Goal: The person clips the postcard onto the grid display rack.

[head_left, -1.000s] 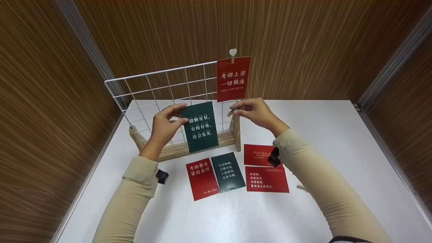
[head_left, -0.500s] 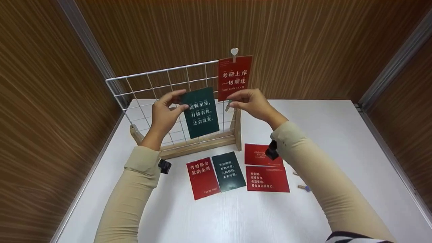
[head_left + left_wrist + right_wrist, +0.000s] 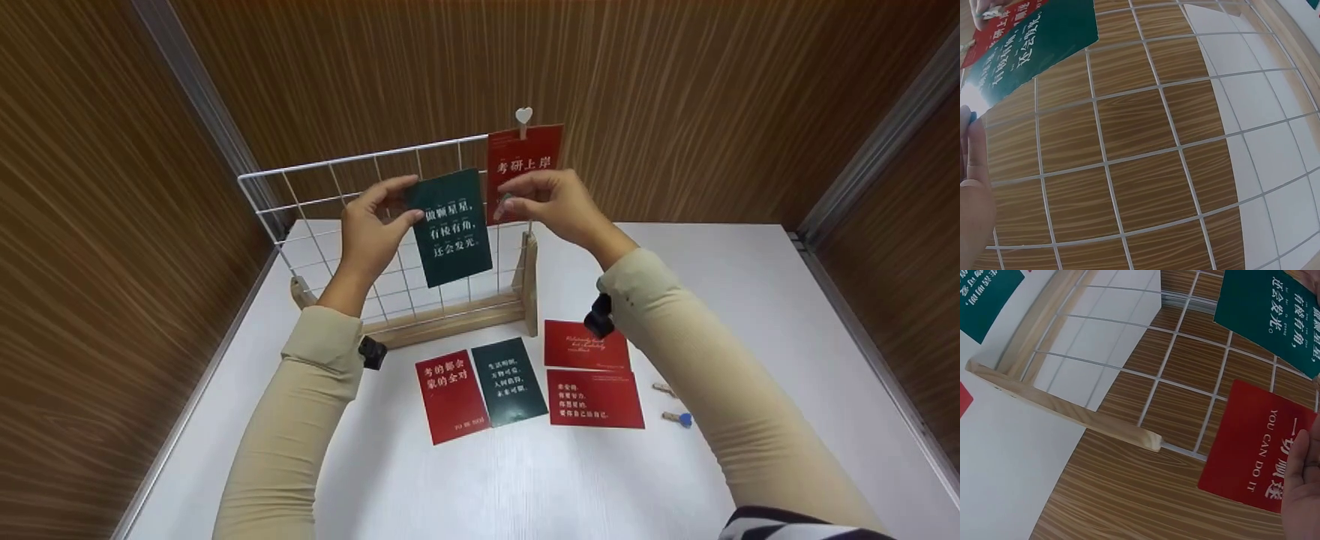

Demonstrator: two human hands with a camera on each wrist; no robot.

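Note:
My left hand (image 3: 375,225) pinches a dark green card (image 3: 454,236) with white lettering by its left edge, upright before the white wire grid (image 3: 360,157). My right hand (image 3: 566,206) pinches a small wooden clothespin (image 3: 501,208) between thumb and fingers, right of the green card. Behind that hand, a red card (image 3: 521,142) hangs from the grid's top right, held by a clothespin with a white heart (image 3: 523,115). In the right wrist view, the hand covers part of this red card (image 3: 1241,450), and the green card (image 3: 1258,309) shows above it.
The grid stands in a wooden base (image 3: 450,319) on a white table (image 3: 487,480). In front lie a red card (image 3: 450,405), a green card (image 3: 514,401) and two red cards (image 3: 596,412) at the right. A blue-heart clothespin (image 3: 677,418) and another clothespin (image 3: 663,388) lie near the right sleeve.
Both hands have risen toward the grid's top. The green card has moved up with my left hand, and the clothespin with my right, which now overlaps the hanging red card.

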